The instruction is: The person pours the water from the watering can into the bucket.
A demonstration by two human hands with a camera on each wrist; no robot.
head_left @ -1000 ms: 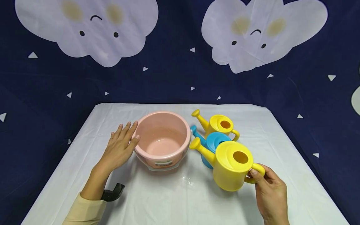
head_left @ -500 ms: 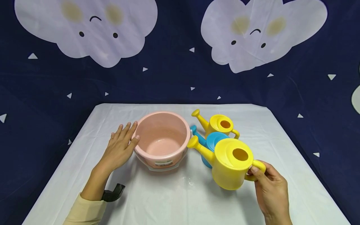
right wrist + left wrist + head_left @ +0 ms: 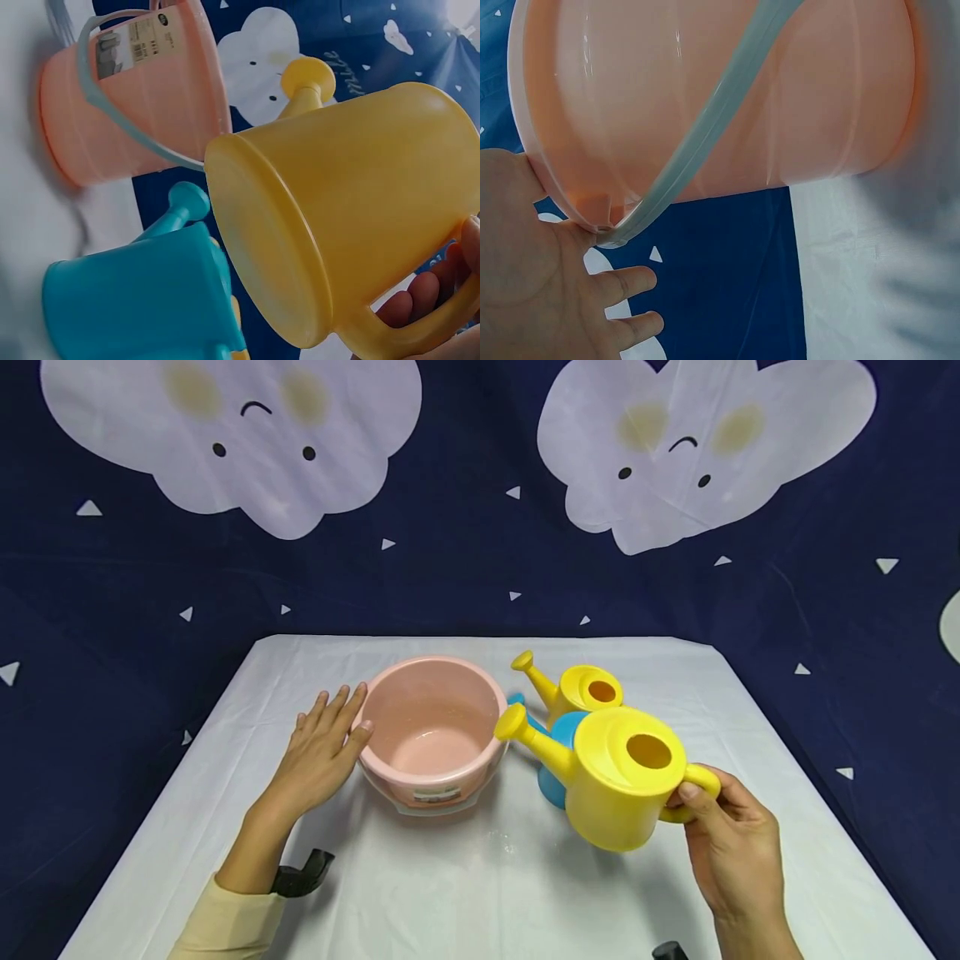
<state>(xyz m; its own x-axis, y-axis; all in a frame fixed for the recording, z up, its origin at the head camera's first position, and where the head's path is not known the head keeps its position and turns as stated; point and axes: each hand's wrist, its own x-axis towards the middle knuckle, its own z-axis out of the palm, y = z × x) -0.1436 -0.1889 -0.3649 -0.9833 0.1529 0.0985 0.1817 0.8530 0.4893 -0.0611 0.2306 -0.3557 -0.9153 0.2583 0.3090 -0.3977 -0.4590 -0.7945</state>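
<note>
My right hand [image 3: 738,843] grips the handle of a yellow watering can [image 3: 618,777], held above the table with its rose beside the right rim of a pink bucket [image 3: 435,777]. Seen from the right wrist, the can's base [image 3: 262,240] is tipped toward the camera. My left hand [image 3: 318,756] rests with straight fingers against the bucket's left rim. The left wrist view shows the bucket's grey handle [image 3: 697,142] hanging down its side. Some clear water lies inside the bucket. Behind the held can, a blue watering can [image 3: 552,785] is partly hidden.
A second yellow watering can [image 3: 577,689] stands at the back, right of the bucket. Small water drops [image 3: 504,842] lie on the white tablecloth [image 3: 420,893] in front of the bucket. A dark blue curtain [image 3: 450,585] with cloud prints hangs behind the table.
The held yellow watering can has risen, its rose moving up and left to the bucket's rim, covering more of the blue can. My left hand and the bucket have stayed put.
</note>
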